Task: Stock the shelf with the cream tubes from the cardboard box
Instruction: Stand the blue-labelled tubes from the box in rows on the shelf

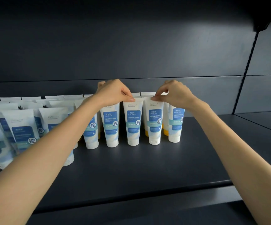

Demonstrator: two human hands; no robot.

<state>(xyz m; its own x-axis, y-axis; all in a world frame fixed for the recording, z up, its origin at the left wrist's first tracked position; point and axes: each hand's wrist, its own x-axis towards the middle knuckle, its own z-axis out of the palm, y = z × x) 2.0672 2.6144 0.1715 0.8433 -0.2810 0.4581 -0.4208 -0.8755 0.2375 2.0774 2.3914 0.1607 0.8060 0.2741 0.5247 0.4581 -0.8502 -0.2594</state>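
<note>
Front edge: the dark shelf (147, 168) lies bare from the row of cream tubes (112, 125) out to its front lip (147, 191). Both forearms reach in over that strip.
Right side: the board is bare from the end tube (175, 124) across to the slotted post (245, 75).
Behind: a tall dark back wall (131, 46) rises above the tube tops.
Left hand: the left hand (113, 93) pinches the flat top seam of the first tube (133, 124) between thumb and fingertips. That tube stands cap down in the front row.
Right hand: the right hand (175, 93) pinches the top of the second tube (154, 124) the same way. It stands cap down, just beside the first.
In the way: neighbours stand close on both outer sides of the held pair. A second row stands just behind, and some of its tubes show yellow caps (146, 133).
Left cluster: the left cluster (24, 132) stands several rows deep, partly hidden by the left forearm.
Shelf load: every tube in sight stands on this one board.
</note>
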